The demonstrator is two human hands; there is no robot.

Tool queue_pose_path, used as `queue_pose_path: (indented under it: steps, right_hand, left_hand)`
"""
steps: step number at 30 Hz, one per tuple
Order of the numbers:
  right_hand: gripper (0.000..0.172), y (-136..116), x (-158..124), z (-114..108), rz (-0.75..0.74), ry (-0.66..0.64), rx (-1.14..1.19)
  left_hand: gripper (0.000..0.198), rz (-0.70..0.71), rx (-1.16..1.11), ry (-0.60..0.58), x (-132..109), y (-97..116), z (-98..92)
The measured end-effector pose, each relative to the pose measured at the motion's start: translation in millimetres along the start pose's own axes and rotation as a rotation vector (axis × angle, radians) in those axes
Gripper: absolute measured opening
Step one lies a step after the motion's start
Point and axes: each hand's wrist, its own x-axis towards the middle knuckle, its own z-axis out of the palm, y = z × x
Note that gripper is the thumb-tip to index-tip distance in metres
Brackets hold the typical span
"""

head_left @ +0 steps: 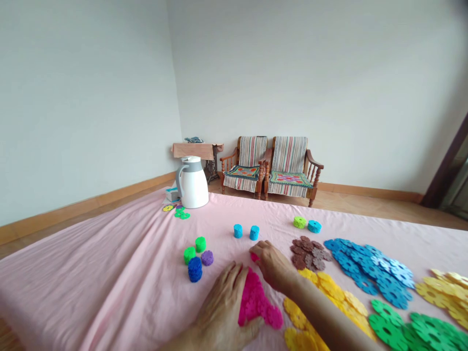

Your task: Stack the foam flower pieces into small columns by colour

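A pile of magenta snowflake discs (255, 297) lies on the pink cloth in front of me. My left hand (225, 297) rests along the pile's left side, fingers stretched forward and thumb spread across its near edge. At the far end of the pile, my right hand (272, 263) is closed on a magenta disc (253, 257); its fingertips partly hide it, so I cannot tell whether more than one is held. Left of my hands stand a dark blue stack (195, 269), a purple stack (207, 258) and two green stacks (189, 255). Two light blue stacks (238, 231) stand farther back.
Brown discs (310, 253), blue discs (371, 265), yellow discs (329, 302) and green discs (417, 329) lie in loose piles to the right. A lime stack (299, 222) stands behind them. A white jug (195, 187) is at the far left; two wooden chairs (290, 168) stand beyond.
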Motion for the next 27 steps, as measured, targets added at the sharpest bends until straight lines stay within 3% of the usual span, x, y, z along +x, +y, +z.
queue_pose_path:
  steps: [5, 10, 13, 16, 20, 24, 27]
  right_hand:
    - [0.021, 6, 8, 1, 0.022, 0.048, 0.018]
    - [0.034, 16, -8, -9, 0.071, 0.15, 0.051]
    - [0.024, 24, -25, -17, 0.148, 0.196, 0.143]
    - [0.015, 23, -40, -28, 0.201, 0.12, 0.237]
    - [0.011, 12, -50, -42, 0.161, -0.009, 0.305]
    - [0.018, 8, -52, -36, 0.174, 0.059, 0.266]
    - [0.027, 12, -50, -23, 0.176, 0.102, 0.262]
  left_hand:
    - [0.079, 0.006, 0.028, -0.031, 0, 0, -0.2]
    - [0.077, 0.012, 0.033, -0.104, 1, 4, -7.4]
    - [0.069, 0.02, 0.03, -0.139, 5, 9, -12.8]
    - [0.064, 0.046, 0.034, -0.137, 12, 13, -10.5]
    - [0.065, 0.088, 0.006, -0.086, 21, 16, 0.6]
    - [0.078, 0.126, -0.132, 0.009, 30, 20, -0.7]
    - [0.051, 0.069, -0.268, 0.157, 44, 19, -9.7]
